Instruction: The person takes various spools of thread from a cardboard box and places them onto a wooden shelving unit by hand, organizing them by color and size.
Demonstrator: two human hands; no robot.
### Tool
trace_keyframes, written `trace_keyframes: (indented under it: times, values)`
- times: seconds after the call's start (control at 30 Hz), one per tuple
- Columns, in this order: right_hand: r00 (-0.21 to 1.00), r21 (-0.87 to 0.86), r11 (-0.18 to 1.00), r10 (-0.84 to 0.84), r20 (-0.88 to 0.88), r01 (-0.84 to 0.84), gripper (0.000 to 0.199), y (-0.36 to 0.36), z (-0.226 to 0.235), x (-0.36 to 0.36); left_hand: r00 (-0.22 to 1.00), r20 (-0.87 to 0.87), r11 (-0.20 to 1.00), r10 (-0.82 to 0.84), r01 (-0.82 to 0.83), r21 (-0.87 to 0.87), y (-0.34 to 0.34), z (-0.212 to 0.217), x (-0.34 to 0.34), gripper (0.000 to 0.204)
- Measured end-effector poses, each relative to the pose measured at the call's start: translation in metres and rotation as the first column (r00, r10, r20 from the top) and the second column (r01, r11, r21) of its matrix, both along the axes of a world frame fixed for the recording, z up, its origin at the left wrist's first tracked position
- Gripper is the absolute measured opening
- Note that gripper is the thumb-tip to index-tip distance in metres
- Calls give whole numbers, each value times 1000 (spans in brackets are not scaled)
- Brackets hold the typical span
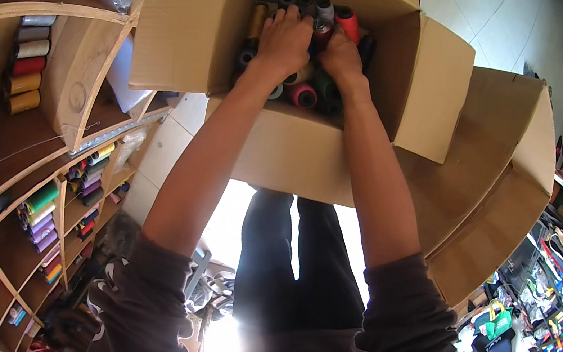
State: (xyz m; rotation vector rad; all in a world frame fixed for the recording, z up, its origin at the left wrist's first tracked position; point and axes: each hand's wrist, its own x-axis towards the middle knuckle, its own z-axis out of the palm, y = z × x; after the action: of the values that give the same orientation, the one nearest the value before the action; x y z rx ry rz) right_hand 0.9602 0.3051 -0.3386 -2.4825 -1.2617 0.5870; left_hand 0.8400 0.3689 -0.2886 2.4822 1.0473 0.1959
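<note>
Both my hands are inside an open cardboard box (pixel 278 150) that holds several thread spools in different colours. My left hand (pixel 286 44) is palm down with its fingers bent over the dark spools (pixel 304 3) at the far side; what lies under the fingers is hidden. My right hand (pixel 342 60) curls beside a dark red thread spool (pixel 323 34), its fingertips partly out of sight. A bright red spool (pixel 347 23) lies just beyond it. Close to my wrists are a pink-red spool (pixel 303 95) and a dark green one (pixel 325 86). A golden spool (pixel 257 23) stands along the left wall.
Wooden shelves (pixel 65 16) with compartments stand at the left, with rows of coloured spools (pixel 27 68) in them. A second open cardboard box (pixel 495 157) sits to the right. Mixed goods and bags (pixel 496 325) are piled at the lower right. Pale tiles (pixel 491 18) cover the floor.
</note>
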Motion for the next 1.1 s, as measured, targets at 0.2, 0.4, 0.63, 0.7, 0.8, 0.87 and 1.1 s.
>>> trace_keyframes:
  times: [0.2, 0.4, 0.63, 0.7, 0.8, 0.87, 1.1]
  values:
    - [996, -43, 999, -31, -79, 28, 57, 8, 5, -7, 973, -226, 996, 44, -25, 86, 2, 3, 4, 29]
    - [957, 154, 986, -15, -290, 62, 57, -2, 39, 3, 997, -19, 997, 75, -75, -9, 7, 15, -22, 36]
    - [667, 402, 889, 164, -727, 220, 56, -8, 129, -6, 612, 598, 727, 518, 53, -685, 6, 99, -80, 58]
    - [561, 389, 902, 228, -796, 185, 57, -5, 172, -31, 490, 665, 753, 564, 26, -658, 0, 122, -111, 61]
    - [492, 432, 902, 368, -789, 18, 61, 2, 206, -78, 282, 760, 799, 585, -39, -600, -15, 144, -163, 64]
    - [466, 587, 808, 538, -702, -49, 58, 6, 213, -118, 178, 805, 825, 566, -115, -554, -25, 158, -198, 68]
    - [475, 685, 660, 731, -490, -308, 51, 77, 184, -270, 49, 823, 716, 566, -524, -462, -3, 126, -316, 60]
